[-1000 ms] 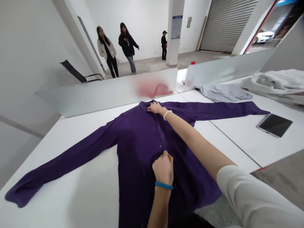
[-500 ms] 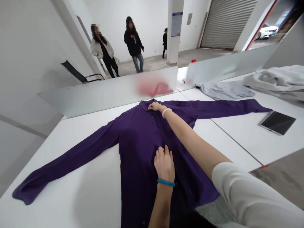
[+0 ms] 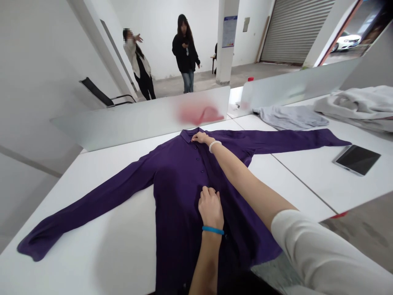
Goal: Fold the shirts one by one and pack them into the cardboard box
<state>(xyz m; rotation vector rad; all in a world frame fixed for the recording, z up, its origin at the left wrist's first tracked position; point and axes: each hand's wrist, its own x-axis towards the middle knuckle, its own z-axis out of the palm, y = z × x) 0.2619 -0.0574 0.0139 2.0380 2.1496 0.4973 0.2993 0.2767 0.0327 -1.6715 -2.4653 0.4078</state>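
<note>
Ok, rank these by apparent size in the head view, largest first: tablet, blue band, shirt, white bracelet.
1. Shirt
2. Tablet
3. Blue band and white bracelet: too alike to rank, and the band looks nearer the camera.

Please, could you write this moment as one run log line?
purple shirt: spread on white table | left hand: curled on shirt, below visible buttons | right hand: at collar | tablet: near sleeve end
</note>
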